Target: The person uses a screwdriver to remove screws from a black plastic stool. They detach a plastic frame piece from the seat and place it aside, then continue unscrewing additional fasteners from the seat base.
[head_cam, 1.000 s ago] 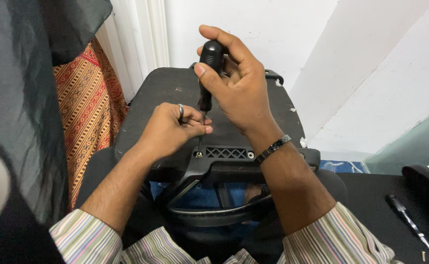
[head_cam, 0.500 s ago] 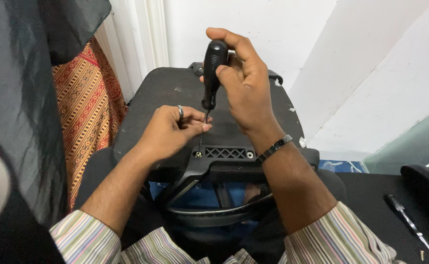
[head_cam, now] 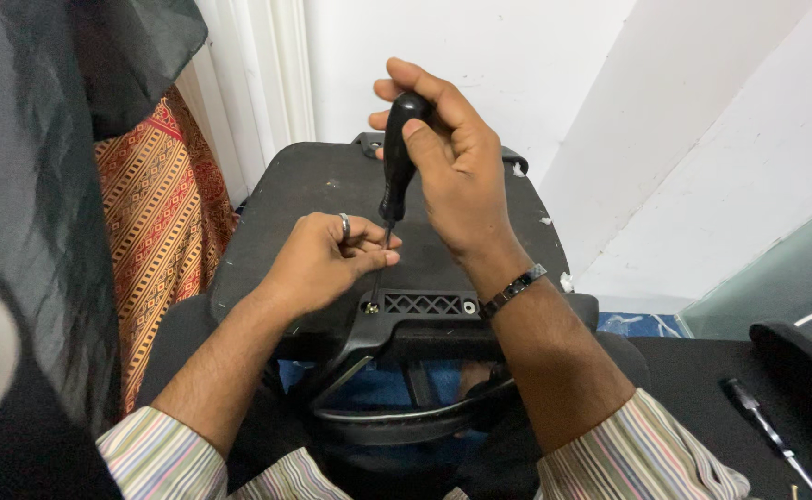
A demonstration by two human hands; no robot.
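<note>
Gripping the screwdriver handle, my right hand is closed tight around it. Its long axis runs from 12 down toward 6, leaning slightly left. My left hand pinches the shaft low down. The tip sits on the screw, at 6 o'clock from my right hand, on the bracket.

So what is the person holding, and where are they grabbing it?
A black screwdriver. The right hand wraps around the top of its handle, and the left hand pinches the thin metal shaft low down, near the screw on the black chair part.
</note>
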